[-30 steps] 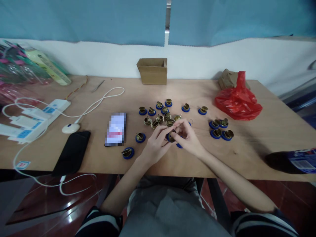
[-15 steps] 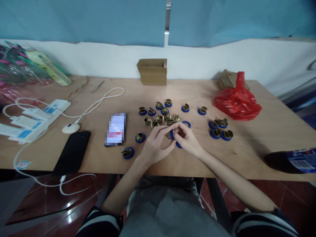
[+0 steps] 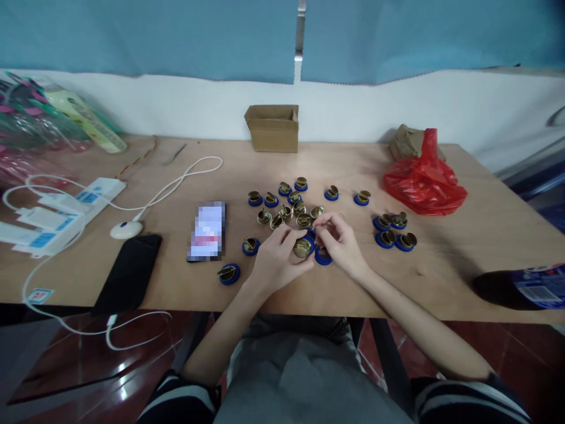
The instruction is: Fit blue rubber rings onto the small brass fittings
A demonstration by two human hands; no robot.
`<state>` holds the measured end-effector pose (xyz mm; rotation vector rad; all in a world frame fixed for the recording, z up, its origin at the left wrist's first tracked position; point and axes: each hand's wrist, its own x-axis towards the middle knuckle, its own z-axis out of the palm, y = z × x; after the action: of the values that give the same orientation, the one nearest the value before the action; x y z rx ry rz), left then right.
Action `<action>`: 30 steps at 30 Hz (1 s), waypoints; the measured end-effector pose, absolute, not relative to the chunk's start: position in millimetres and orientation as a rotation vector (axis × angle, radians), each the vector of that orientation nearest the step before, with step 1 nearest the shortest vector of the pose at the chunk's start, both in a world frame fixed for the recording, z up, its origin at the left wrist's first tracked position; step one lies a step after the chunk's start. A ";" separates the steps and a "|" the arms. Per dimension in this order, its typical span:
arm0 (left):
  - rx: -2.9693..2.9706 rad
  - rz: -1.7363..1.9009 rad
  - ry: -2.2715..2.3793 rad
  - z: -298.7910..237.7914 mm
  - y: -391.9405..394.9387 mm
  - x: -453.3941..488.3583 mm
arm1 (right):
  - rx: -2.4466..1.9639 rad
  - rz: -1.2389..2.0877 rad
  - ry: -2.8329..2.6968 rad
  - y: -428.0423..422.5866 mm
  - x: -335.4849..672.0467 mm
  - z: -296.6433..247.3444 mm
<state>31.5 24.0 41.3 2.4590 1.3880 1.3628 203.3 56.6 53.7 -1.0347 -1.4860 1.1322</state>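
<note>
Carefully now: the left hand (image 3: 277,259) is pinching a brass disc (image 3: 302,248), the right hand (image 3: 339,242) pressing a blue ring (image 3: 323,257); lining them squarely is helping.

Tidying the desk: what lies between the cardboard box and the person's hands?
Head view: loose brass-and-blue pieces on the table, between cardboard box and hands.

A cardboard box (image 3: 272,127) stands at the far edge of the tabletop (image 3: 463,247), with a red plastic bag (image 3: 424,179) to its right. On the left lie a black phone (image 3: 129,272), a white power strip (image 3: 57,215) and a second phone (image 3: 207,230).
</note>
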 end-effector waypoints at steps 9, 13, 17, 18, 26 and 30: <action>2.319 0.972 1.803 35.4 24.3 22.5 | -1.161 1.087 -1.459 62.8 211.4 55.7; 2.279 0.900 1.882 31.3 24.3 20.2 | -1.172 1.116 -1.474 64.5 210.6 49.3; 2.327 0.829 1.924 24.5 26.3 18.8 | -1.134 1.114 -1.520 64.6 208.2 43.7; 2.348 0.817 1.927 22.6 26.8 18.0 | -1.131 1.110 -1.538 64.4 207.7 42.9; 2.399 0.834 1.811 10.9 30.3 12.7 | -1.154 1.162 -1.599 63.4 206.1 34.2; 2.398 0.908 1.771 6.9 30.1 13.1 | -1.168 1.121 -1.658 65.1 207.1 27.0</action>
<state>13.1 30.1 6.9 2.3981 1.7707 0.9080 207.1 65.1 27.0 -1.1681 -1.6577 1.1208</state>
